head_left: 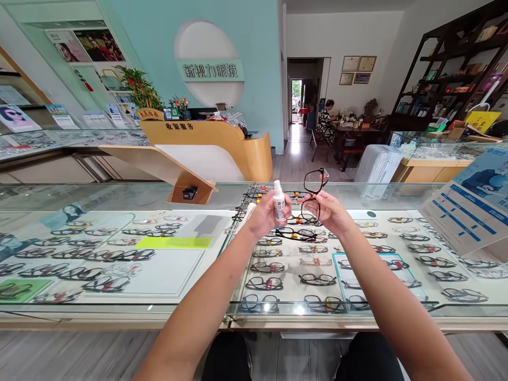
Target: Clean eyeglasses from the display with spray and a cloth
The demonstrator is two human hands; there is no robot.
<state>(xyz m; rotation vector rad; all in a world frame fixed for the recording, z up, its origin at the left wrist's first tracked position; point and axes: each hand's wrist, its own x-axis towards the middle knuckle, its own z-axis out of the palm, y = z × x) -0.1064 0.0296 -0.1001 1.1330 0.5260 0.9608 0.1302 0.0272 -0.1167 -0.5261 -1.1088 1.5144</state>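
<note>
My left hand (pixel 265 214) is closed round a small white spray bottle (pixel 279 201), held upright with its nozzle toward the glasses. My right hand (pixel 328 210) grips a pair of black-framed glasses (pixel 314 191) by the lower lens rim, so the frame stands on end with one lens above the other. Both hands hover over a glass display counter (pixel 119 312). Another black pair of glasses (pixel 296 233) lies on the glass just below my hands.
Under the glass lie several rows of spectacle frames (pixel 270 283). A wooden stand (pixel 174 172) sits on the counter at left, a blue leaflet display (pixel 472 209) at right. Behind are an orange reception desk (pixel 222 140) and a seated person (pixel 326 123) at a table.
</note>
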